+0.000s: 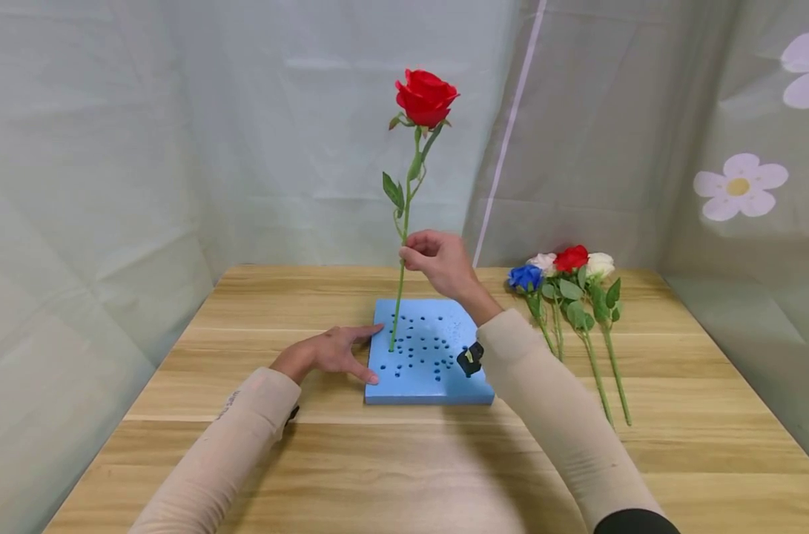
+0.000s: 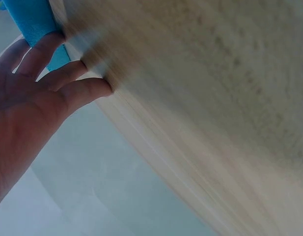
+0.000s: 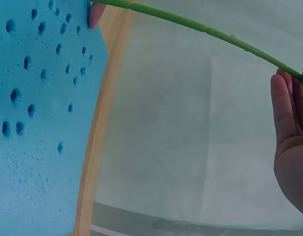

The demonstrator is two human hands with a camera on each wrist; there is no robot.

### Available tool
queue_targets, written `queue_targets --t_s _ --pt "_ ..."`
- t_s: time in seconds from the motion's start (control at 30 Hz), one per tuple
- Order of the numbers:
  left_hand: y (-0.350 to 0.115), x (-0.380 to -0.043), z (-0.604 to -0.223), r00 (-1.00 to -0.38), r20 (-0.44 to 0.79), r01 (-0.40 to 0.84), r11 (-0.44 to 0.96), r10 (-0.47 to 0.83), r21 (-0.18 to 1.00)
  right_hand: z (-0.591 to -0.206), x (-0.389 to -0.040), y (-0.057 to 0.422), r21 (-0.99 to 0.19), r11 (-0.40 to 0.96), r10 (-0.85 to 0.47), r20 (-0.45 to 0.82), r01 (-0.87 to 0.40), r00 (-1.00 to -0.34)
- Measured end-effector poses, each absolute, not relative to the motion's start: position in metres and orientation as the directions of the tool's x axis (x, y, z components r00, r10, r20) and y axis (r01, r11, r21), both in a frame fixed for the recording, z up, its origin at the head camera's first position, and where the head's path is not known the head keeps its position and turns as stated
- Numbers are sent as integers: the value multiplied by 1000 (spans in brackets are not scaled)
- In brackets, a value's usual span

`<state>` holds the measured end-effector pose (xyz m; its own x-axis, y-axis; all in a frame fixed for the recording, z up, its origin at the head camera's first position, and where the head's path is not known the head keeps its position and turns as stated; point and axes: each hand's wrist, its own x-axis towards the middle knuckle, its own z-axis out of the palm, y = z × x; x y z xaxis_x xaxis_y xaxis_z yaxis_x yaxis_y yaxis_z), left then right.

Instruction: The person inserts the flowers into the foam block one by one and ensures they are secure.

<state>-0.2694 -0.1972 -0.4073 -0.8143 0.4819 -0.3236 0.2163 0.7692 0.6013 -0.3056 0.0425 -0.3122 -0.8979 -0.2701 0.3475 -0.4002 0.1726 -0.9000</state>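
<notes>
An artificial red rose stands nearly upright, its green stem's lower end at a hole in the left part of a blue foam board. My right hand pinches the stem about midway up between thumb and fingers. In the right wrist view the green stem runs from the board to the right hand. My left hand lies at the board's left edge, thumb and forefinger spread and touching it. The left wrist view shows the left hand's fingers extended beside the blue board.
Right of the board, several artificial flowers lie on the wooden table: a blue one, a red one, a white one and a pale pink one. Pale curtains hang behind and at the sides.
</notes>
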Motion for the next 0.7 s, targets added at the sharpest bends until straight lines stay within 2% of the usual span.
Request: queue_targets --t_s 0.37,0.7 --pt "-196 -269 -406 -814 -342 209 785 470 583 -321 -298 34 -849 214 -322 406 -483 -856" --pt "-198 -269 -406 -815 -355 192 792 458 580 -326 -290 30 -828 259 -319 413 -497 -853"
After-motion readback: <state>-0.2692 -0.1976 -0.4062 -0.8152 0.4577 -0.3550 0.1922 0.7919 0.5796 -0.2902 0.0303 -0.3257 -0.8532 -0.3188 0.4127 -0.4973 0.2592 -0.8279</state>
